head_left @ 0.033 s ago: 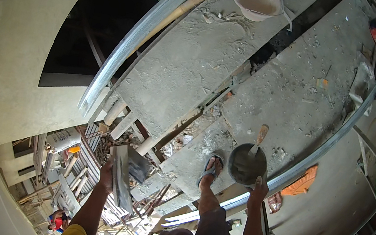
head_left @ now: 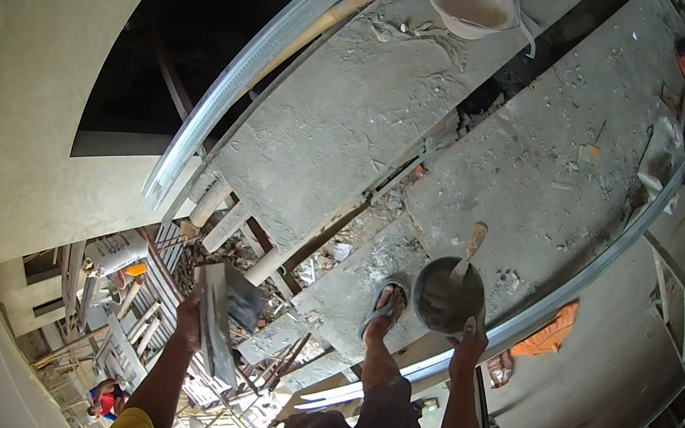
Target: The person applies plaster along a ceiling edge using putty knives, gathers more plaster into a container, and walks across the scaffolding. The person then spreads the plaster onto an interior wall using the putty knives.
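My left hand (head_left: 188,321) is wrapped around the edge of a grey, mortar-smeared flat tool (head_left: 218,325). It has a long pale face and a darker flap beside it; its exact kind I cannot make out. My right hand (head_left: 471,339) grips the near rim of a round dark bucket (head_left: 432,314), held over the platform to the right of my sandalled foot. Grey wet mortar (head_left: 449,295) lies inside the bucket. A trowel (head_left: 472,242) leans in it, its worn wooden handle sticking up past the far rim and its blade partly in the mortar.
I stand on dusty grey boards (head_left: 319,137) split by a dark gap (head_left: 497,90). A pale basin (head_left: 471,3) sits at the far end. Metal channels (head_left: 226,93) run along the left, others (head_left: 611,252) along the right. Rubble and timber lie below left, where a person (head_left: 106,400) is visible.
The bucket with its trowel, held by my right hand, and the flat tool in my left hand have shifted slightly left and away from me. Both grips stay the same.
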`<move>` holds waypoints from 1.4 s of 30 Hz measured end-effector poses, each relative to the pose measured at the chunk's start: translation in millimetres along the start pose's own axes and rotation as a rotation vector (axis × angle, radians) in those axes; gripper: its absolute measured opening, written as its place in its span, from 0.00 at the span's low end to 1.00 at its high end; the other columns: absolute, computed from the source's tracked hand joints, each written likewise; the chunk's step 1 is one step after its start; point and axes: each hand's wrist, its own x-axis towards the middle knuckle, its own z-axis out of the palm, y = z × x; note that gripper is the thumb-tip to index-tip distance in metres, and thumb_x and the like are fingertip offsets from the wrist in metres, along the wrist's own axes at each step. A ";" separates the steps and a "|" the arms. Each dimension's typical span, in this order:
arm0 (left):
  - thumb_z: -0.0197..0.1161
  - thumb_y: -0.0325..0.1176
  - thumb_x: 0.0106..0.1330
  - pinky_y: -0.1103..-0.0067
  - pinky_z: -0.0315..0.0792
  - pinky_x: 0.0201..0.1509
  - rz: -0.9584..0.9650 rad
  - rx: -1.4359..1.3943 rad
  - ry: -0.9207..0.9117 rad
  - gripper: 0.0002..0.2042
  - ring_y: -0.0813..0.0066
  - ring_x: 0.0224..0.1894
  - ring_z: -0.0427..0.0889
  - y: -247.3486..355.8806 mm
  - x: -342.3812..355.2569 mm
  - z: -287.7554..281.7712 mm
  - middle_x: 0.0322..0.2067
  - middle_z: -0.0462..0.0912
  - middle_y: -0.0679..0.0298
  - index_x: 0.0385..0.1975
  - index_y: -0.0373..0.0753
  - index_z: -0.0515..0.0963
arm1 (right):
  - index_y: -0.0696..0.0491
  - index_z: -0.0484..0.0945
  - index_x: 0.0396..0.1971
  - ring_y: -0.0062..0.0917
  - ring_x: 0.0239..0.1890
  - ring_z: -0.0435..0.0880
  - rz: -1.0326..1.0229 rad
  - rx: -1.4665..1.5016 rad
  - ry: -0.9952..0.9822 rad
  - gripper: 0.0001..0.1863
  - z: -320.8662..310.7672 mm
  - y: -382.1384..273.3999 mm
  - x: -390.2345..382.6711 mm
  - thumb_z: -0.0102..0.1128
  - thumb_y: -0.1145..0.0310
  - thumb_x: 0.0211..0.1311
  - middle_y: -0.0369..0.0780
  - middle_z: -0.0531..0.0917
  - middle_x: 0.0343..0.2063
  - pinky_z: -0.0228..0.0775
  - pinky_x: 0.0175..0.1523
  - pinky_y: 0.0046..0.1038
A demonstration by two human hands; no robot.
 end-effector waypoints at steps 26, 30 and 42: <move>0.51 0.33 0.67 0.74 0.76 0.42 -0.058 -0.857 -0.372 0.07 0.74 0.38 0.81 179.7 107.9 19.3 0.37 0.81 0.60 0.35 0.40 0.74 | 0.55 0.71 0.57 0.26 0.44 0.79 -0.040 -0.034 -0.164 0.22 218.1 -86.3 39.9 0.54 0.62 0.66 0.39 0.79 0.45 0.77 0.42 0.32; 0.49 0.43 0.69 0.72 0.76 0.35 0.184 -0.732 -0.212 0.14 0.69 0.33 0.80 237.4 144.2 66.3 0.35 0.80 0.62 0.44 0.41 0.73 | 0.57 0.72 0.54 0.27 0.44 0.79 0.172 -0.022 -0.072 0.24 285.1 -147.5 29.9 0.56 0.56 0.66 0.41 0.79 0.44 0.77 0.44 0.33; 0.41 0.50 0.72 0.77 0.73 0.40 -0.153 -0.669 -0.459 0.22 0.72 0.41 0.78 278.0 228.5 119.7 0.44 0.77 0.62 0.55 0.41 0.68 | 0.54 0.60 0.63 0.32 0.57 0.73 0.162 0.260 -0.162 0.24 418.8 -271.6 81.1 0.47 0.66 0.70 0.41 0.72 0.57 0.69 0.57 0.43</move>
